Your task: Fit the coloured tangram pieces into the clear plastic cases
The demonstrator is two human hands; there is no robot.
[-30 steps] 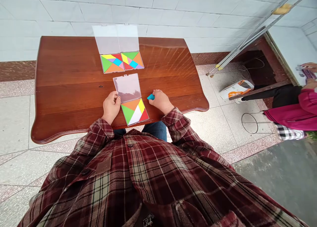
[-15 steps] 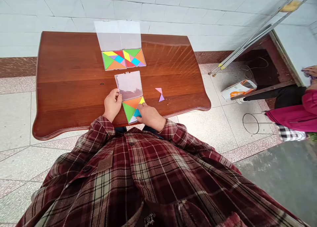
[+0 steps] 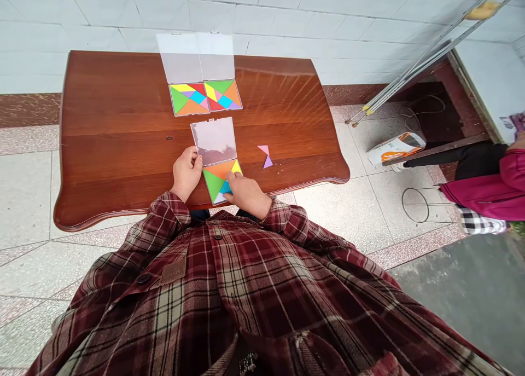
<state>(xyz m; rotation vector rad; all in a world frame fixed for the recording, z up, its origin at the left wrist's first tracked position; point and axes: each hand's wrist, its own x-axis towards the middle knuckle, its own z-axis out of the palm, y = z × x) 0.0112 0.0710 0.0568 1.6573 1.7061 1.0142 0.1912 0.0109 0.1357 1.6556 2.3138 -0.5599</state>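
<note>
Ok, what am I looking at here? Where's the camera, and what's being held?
There's no machine here, just a person's two bare hands. The picture comes from a camera worn on their head, looking down past their plaid shirt. On the wooden table are open clear cases of coloured tangram pieces, plus two loose pink pieces. The right hand is on a blue piece in the nearest case, though I can't tell if it's gripped. The left hand is at that case's lid. At far right is another person's magenta sleeve.
</note>
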